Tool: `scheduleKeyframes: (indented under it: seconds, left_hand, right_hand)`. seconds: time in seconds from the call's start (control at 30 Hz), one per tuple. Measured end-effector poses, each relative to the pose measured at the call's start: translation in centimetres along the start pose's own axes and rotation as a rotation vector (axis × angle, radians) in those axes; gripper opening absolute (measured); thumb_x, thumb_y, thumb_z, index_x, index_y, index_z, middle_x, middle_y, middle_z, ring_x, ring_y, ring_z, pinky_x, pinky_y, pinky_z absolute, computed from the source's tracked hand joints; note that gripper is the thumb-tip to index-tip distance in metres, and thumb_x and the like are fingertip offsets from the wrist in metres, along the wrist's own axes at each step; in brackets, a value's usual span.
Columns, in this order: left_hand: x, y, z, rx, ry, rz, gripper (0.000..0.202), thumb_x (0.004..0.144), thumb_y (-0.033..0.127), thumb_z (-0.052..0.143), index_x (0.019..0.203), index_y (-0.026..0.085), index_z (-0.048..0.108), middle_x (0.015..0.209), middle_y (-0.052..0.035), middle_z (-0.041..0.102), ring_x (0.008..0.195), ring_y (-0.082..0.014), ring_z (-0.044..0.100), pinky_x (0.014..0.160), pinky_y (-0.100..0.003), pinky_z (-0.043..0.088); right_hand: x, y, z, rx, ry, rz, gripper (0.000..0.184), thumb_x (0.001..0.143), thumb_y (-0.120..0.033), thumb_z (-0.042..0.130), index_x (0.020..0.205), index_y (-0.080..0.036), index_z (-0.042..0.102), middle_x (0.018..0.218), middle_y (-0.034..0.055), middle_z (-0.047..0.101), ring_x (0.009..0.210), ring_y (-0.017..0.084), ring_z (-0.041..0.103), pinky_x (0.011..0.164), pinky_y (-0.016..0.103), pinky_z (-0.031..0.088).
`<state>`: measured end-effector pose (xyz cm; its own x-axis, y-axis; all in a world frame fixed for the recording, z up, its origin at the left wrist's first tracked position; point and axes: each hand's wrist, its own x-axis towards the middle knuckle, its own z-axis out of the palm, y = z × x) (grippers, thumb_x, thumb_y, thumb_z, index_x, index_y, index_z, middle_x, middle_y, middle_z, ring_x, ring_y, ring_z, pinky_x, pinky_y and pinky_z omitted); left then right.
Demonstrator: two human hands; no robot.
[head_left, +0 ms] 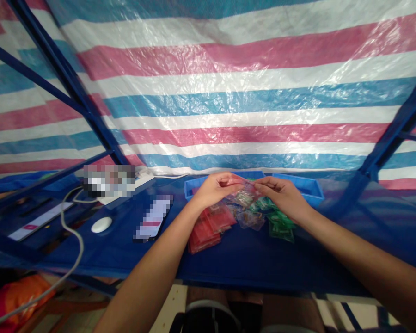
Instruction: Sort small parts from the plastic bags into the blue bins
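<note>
1. The left hand point(217, 188) is at the near side of a blue tray point(191, 190). Its thumb and index finger come together at the edge of a thin reddish see-through bag point(248, 189), and they seem to pinch it.
2. The right hand point(281, 193) comes from the other side. Its thumb and fingertips are pressed together on the opposite edge of the same bag; how the other fingers are folded, I cannot tell well.
3. The bag is therefore between the two hands, above the small packets. Whether its mouth is open, I cannot tell.
4. Under and beside the hands, red packets point(205, 232) lie near the left forearm, clear packets point(250, 218) in the middle, and green packets point(281, 226) below the right hand, all on the blue table point(242, 266).
5. A second blue tray point(314, 188) stands behind the right hand; a phone point(154, 217) lies well apart, to the left.
6. In my judgement, the step in hand is handling the bag's edge with both hands. The next move calls for a light, steady pinch on both sides, because the thin film could slip or fold.
</note>
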<state>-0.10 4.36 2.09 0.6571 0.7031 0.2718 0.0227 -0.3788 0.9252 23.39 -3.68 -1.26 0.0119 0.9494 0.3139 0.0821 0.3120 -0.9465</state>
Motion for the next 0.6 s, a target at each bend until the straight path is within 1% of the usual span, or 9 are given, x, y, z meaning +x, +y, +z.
scheduleKeyframes:
  seconds: [0.1,0.17,0.23,0.3,0.37,0.43,0.5,0.6]
  left_hand:
    - [-0.03,0.08,0.15,0.106,0.077,0.038,0.039,0.082,0.049,0.088,0.097,0.014,0.081,0.086,-0.0031,0.076,0.074,-0.0134,0.066,0.068,-0.024,0.048]
    - [-0.05,-0.01,0.23,0.160,0.093,0.038,0.038,0.083,0.049,0.088,0.096,0.014,0.080,0.084,-0.0021,0.075,0.072,-0.0124,0.064,0.066,-0.023,0.045]
    - [-0.05,-0.19,0.29,0.138,0.064,0.027,0.039,0.083,0.049,0.087,0.099,0.014,0.081,0.089,-0.0039,0.078,0.075,-0.0136,0.067,0.069,-0.024,0.048]
    - [-0.05,-0.34,0.35,0.066,0.020,0.017,0.042,0.083,0.049,0.088,0.104,0.014,0.081,0.098,-0.0075,0.080,0.082,-0.0162,0.071,0.075,-0.026,0.052]
    - [-0.07,-0.37,0.43,0.023,-0.004,0.017,0.044,0.084,0.049,0.087,0.109,0.014,0.082,0.101,-0.0100,0.082,0.082,-0.0175,0.072,0.075,-0.028,0.054]
    - [-0.12,-0.23,0.58,0.066,0.005,0.023,0.042,0.085,0.050,0.085,0.108,0.014,0.083,0.096,-0.0097,0.082,0.076,-0.0166,0.071,0.069,-0.027,0.052]
    - [-0.20,-0.02,0.77,0.140,0.033,0.041,0.038,0.086,0.050,0.085,0.103,0.015,0.084,0.091,-0.0084,0.081,0.072,-0.0162,0.070,0.066,-0.027,0.051]
    - [-0.29,0.12,0.93,0.173,0.029,0.073,0.036,0.087,0.048,0.085,0.102,0.016,0.085,0.096,-0.0089,0.083,0.080,-0.0182,0.073,0.073,-0.027,0.054]
  right_hand:
    - [-0.08,-0.17,0.14,-0.010,-0.037,-0.015,0.035,0.085,-0.054,0.086,0.106,-0.027,0.082,0.108,0.0053,0.084,0.098,0.026,0.077,0.094,0.040,0.059]
    - [-0.11,-0.02,0.17,-0.022,-0.071,-0.027,0.035,0.085,-0.053,0.086,0.108,-0.027,0.082,0.109,0.0055,0.084,0.098,0.026,0.077,0.094,0.040,0.059]
    - [-0.07,0.31,0.09,-0.056,-0.090,-0.034,0.034,0.087,-0.054,0.083,0.106,-0.026,0.083,0.106,0.0055,0.084,0.094,0.025,0.077,0.090,0.040,0.060]
    - [0.01,0.61,-0.02,-0.088,-0.079,-0.033,0.035,0.088,-0.056,0.081,0.104,-0.026,0.082,0.103,0.0055,0.085,0.091,0.025,0.077,0.087,0.040,0.060]
    - [0.02,0.66,0.01,-0.092,-0.066,-0.021,0.036,0.088,-0.058,0.080,0.103,-0.026,0.082,0.102,0.0053,0.085,0.090,0.025,0.077,0.086,0.041,0.061]
    - [-0.07,0.41,0.21,-0.062,-0.073,-0.007,0.036,0.086,-0.058,0.083,0.104,-0.026,0.081,0.103,0.0051,0.085,0.093,0.026,0.078,0.089,0.041,0.062]
    - [-0.25,0.03,0.48,-0.033,-0.088,-0.007,0.038,0.083,-0.057,0.086,0.105,-0.027,0.080,0.106,0.0053,0.085,0.097,0.026,0.079,0.092,0.042,0.062]
    - [-0.42,-0.32,0.62,-0.060,-0.091,-0.012,0.038,0.083,-0.060,0.085,0.100,-0.027,0.082,0.102,0.0057,0.085,0.093,0.027,0.079,0.089,0.042,0.063]
